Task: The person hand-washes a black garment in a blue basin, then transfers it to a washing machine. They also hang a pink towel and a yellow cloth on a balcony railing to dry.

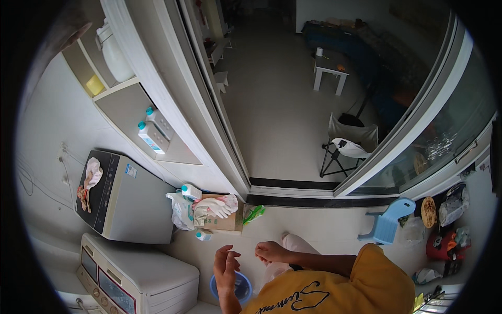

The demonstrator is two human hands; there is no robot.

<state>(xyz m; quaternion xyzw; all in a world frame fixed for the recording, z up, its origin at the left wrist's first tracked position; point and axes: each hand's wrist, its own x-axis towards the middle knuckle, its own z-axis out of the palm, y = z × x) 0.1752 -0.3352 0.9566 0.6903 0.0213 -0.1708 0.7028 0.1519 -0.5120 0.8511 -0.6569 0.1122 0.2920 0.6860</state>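
Note:
My left hand (226,267) is raised over a blue plastic basin (243,287) on the floor, its fingers loosely bent and apart, with nothing in them. To its right, my right hand (270,251) is curled with the fingers folded in; no held thing shows. The two hands do not touch. Beyond them, a cardboard box (231,224) stands against the wall with white gloves (215,207) on top. A white bottle with a blue cap (191,191) and a plastic bag (181,214) are beside the gloves. Another small bottle (203,235) is on the floor.
At left stand a grey washing machine (137,200) with cloths on its lid and a white twin-tub washer (164,271). Two bottles (153,137) occupy a wall shelf. A blue plastic chair (384,223) is at right. Ahead, a raised door sill (294,191) crosses the open sliding doorway.

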